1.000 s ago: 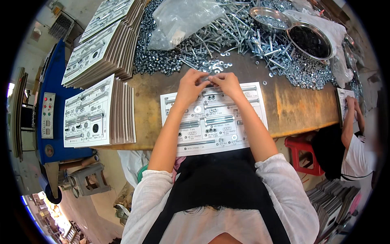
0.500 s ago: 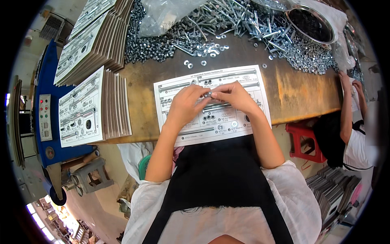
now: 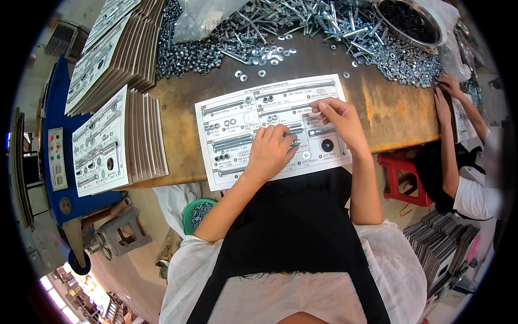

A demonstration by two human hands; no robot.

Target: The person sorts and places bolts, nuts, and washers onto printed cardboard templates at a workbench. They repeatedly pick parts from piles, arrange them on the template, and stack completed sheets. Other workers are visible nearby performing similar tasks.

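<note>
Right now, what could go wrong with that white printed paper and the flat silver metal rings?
The white rectangular printed sheet seems to poke past the edge of the worn brown tabletop, so the bare left hand over it might pull it crooked. Some flat silver metal washers lie just beyond the sheet's far edge; a passing hand could scatter them. The leaning white-faced brown cards might topple if knocked.
</note>
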